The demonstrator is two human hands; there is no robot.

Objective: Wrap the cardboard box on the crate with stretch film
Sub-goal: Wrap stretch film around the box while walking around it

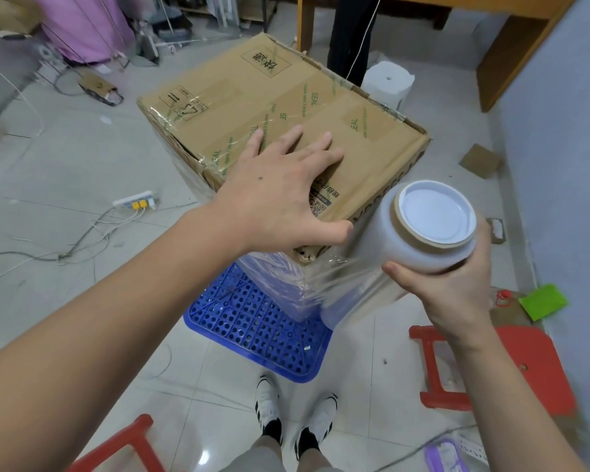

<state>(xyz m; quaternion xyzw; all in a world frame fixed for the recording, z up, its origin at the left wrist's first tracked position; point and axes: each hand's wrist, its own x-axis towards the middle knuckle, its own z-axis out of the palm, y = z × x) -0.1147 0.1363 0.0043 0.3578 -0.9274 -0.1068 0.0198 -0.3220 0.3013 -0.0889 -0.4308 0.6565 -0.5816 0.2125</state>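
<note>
1. Head view: left hand (280, 195) presses flat, fingers straight, on the brown cardboard box (286, 131) standing on the blue perforated plastic crate (252, 321).
2. Right hand (447, 287) grips the translucent stretch film roll (419, 233), film stretched to the box corner.
3. Hard pulling could tip the box or tear the film.

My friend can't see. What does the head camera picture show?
A person's left hand presses flat on a cardboard box standing on a blue crate, while the right hand holds a stretch film roll pulling film around the box's near corner.
</note>
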